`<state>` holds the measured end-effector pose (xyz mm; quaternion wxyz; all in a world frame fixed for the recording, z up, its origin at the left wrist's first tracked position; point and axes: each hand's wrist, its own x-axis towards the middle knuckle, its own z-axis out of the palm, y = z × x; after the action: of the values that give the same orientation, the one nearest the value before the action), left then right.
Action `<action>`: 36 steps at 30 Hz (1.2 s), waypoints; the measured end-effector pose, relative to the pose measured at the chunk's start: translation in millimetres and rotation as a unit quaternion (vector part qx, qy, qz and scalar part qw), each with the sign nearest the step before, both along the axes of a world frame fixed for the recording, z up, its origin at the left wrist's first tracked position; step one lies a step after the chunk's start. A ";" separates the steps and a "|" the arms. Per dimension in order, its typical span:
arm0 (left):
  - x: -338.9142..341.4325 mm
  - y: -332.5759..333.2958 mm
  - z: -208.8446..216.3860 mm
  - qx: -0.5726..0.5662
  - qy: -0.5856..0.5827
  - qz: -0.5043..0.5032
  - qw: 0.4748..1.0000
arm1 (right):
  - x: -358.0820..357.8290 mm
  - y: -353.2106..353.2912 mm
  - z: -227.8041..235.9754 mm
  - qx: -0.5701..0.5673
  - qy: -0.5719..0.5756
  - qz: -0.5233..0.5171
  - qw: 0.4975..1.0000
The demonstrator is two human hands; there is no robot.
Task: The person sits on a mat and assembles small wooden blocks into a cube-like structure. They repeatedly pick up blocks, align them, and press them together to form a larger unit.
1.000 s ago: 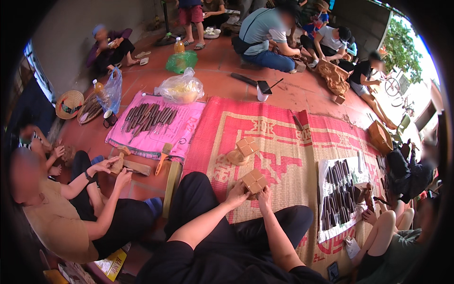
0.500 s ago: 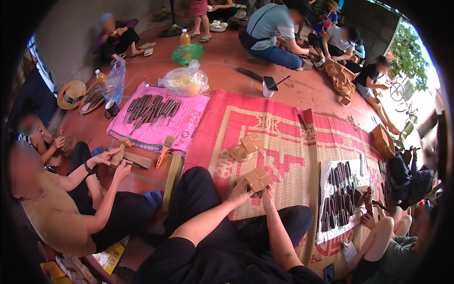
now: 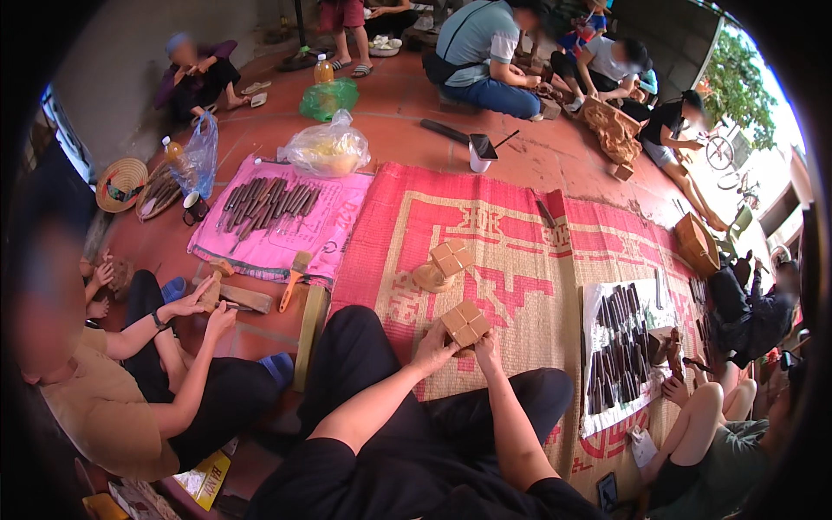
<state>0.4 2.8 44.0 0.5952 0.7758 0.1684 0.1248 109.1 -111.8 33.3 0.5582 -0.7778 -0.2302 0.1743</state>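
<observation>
I sit cross-legged on a red woven mat (image 3: 511, 234). My left hand (image 3: 436, 345) and my right hand (image 3: 485, 347) both grip a square wooden block (image 3: 462, 322) whose top face is split into four squares, held just above my knees. A second similar wooden block (image 3: 451, 258) rests on the mat a little further out, leaning on a round wooden piece (image 3: 428, 277).
A pink cloth (image 3: 334, 227) carries several dark carving tools (image 3: 270, 201) at the left. A white sheet (image 3: 596, 303) with more dark tools lies at the right. A person (image 3: 130, 381) at my left works wood; another sits at my right (image 3: 711, 433). Several people work at the back.
My view has tilted down slightly, so the whole scene sits a little higher. My hands stay on the block in front of my knees.
</observation>
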 end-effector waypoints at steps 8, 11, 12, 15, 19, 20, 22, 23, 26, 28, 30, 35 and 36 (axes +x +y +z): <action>-0.9 1.8 -19.7 -0.001 -0.022 0.024 0.999 | 13.5 6.9 5.8 0.013 0.124 0.022 0.992; 5.2 1.2 -38.8 -0.080 -0.026 0.012 0.996 | 9.3 7.9 -6.9 0.134 0.071 0.062 0.987; 7.6 -1.0 -32.0 -0.077 -0.028 0.010 0.997 | 15.4 2.4 -24.2 0.083 0.000 0.065 0.994; 10.0 -3.6 -24.2 -0.086 -0.032 0.016 0.996 | 29.8 -2.8 -52.2 -0.175 -0.171 0.039 0.969; 2.7 -3.3 -16.8 -0.027 0.004 0.038 0.999 | 31.5 1.4 -15.6 -0.149 -0.047 0.088 0.984; 4.1 -2.8 -33.8 -0.074 -0.020 0.039 0.996 | 25.4 9.1 -2.3 0.006 0.103 0.057 0.993; 10.9 -1.8 -66.9 -0.144 -0.057 0.035 0.987 | 16.7 17.8 8.5 0.154 0.200 0.046 0.967; 12.5 -0.4 -74.2 -0.167 -0.068 0.032 0.983 | 12.5 19.6 8.5 0.147 0.155 0.070 0.974; 16.7 -4.5 -63.2 -0.169 -0.066 0.008 0.983 | 27.7 8.3 -28.6 0.133 0.132 0.077 0.979; 12.5 -2.5 -51.3 -0.160 -0.059 0.005 0.985 | 35.0 6.1 -42.0 0.032 0.021 0.105 0.994; 7.4 -2.1 -57.5 -0.124 -0.057 0.022 0.990 | 43.2 7.8 -49.0 -0.159 -0.235 0.157 0.946; 13.9 1.6 -74.5 -0.168 -0.067 0.019 0.983 | 47.0 24.6 -44.4 0.179 0.259 0.098 0.944; 9.9 1.8 -74.0 -0.183 -0.061 0.019 0.981 | 35.6 25.4 -24.8 0.198 0.289 0.112 0.930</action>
<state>10.3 4.6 -29.9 0.7337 0.6413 0.1666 0.1505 144.7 -86.4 8.5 0.7200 -0.5367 -0.1747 0.4037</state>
